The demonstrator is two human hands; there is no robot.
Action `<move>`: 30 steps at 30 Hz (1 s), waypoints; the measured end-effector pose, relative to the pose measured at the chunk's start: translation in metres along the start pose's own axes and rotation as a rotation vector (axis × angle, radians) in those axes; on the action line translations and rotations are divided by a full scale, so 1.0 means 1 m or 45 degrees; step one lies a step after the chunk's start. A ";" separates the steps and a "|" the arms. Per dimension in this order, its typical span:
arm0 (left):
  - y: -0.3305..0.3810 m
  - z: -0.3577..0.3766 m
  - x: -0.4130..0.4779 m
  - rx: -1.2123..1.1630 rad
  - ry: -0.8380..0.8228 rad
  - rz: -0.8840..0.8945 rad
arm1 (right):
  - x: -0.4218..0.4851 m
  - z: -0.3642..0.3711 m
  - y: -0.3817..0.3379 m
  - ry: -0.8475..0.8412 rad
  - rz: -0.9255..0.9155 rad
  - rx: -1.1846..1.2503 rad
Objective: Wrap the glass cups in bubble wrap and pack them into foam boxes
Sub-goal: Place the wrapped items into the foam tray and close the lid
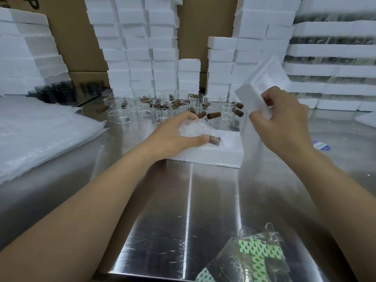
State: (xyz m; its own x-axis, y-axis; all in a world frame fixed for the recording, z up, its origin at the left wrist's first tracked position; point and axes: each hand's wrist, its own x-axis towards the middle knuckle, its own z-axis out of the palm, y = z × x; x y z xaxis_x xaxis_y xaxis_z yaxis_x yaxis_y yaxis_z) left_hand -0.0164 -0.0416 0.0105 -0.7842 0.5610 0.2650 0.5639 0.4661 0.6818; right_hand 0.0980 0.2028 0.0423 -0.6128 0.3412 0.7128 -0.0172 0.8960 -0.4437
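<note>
My left hand (177,137) grips a glass cup wrapped in bubble wrap (193,129); its brown cork handle (276,140) pokes out by my thumb. The wrapped cup lies in the open white foam box (221,155) on the steel table. My right hand (284,123) holds a white foam lid (262,86) tilted up above the right side of the box. Behind the box stand several bare glass cups (162,108) with brown handles.
A pile of bubble wrap sheets (40,135) lies at the left. Stacks of foam boxes (142,47) and cardboard fill the back; more foam stacks (335,68) line the right. A clear bag with green-patterned stickers (256,255) lies near the front edge. A blue sticker (320,145) sits at the right.
</note>
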 end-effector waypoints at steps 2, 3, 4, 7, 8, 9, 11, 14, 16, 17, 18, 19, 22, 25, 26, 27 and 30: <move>0.001 0.004 0.001 0.023 0.045 0.025 | -0.004 0.002 -0.003 -0.016 -0.037 0.056; 0.001 0.007 0.001 0.038 0.066 0.039 | -0.007 0.003 -0.005 -0.016 -0.063 0.097; 0.002 0.008 0.000 0.043 0.082 0.049 | -0.009 0.002 -0.006 -0.017 -0.084 0.143; 0.009 0.007 -0.002 -0.043 0.141 0.079 | -0.010 -0.003 -0.019 -0.054 -0.103 0.408; 0.011 0.004 -0.003 -0.098 0.181 0.096 | -0.009 -0.005 -0.025 -0.083 -0.084 0.562; 0.012 0.000 -0.003 -0.152 0.224 0.117 | -0.006 -0.008 -0.031 -0.133 -0.032 0.765; 0.017 -0.010 -0.004 -0.226 0.280 0.177 | -0.003 -0.013 -0.042 -0.300 0.133 1.297; 0.022 -0.014 -0.006 -0.351 0.301 0.311 | -0.003 -0.018 -0.048 -0.584 0.358 1.963; 0.024 -0.016 -0.005 -0.441 0.296 0.343 | -0.004 -0.017 -0.045 -0.693 0.472 2.118; 0.024 -0.018 -0.004 -0.445 0.288 0.346 | -0.004 -0.014 -0.042 -0.718 0.544 2.157; 0.023 -0.020 -0.003 -0.442 0.272 0.347 | -0.005 -0.012 -0.040 -0.718 0.617 2.196; 0.022 -0.022 -0.002 -0.459 0.248 0.342 | -0.006 -0.010 -0.037 -0.692 0.695 2.238; 0.019 -0.026 -0.001 -0.537 0.185 0.299 | -0.009 -0.006 -0.031 -0.625 0.918 2.323; 0.017 -0.029 0.000 -0.609 0.147 0.240 | -0.010 -0.004 -0.024 -0.639 1.012 2.232; 0.016 -0.029 -0.001 -0.608 0.146 0.220 | -0.010 -0.002 -0.024 -0.631 1.033 2.143; 0.014 -0.030 0.000 -0.592 0.151 0.203 | -0.009 -0.001 -0.024 -0.601 1.049 1.991; 0.009 -0.030 -0.001 -0.542 0.124 0.145 | -0.006 0.004 -0.023 -0.452 0.969 1.217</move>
State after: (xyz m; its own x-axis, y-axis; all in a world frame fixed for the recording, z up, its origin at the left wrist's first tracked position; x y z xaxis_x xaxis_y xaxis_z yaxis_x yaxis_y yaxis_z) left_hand -0.0182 -0.0589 0.0369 -0.7554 0.5159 0.4040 0.5075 0.0706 0.8587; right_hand 0.0991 0.1786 0.0459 -0.8930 0.4500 -0.0114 -0.0395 -0.1035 -0.9938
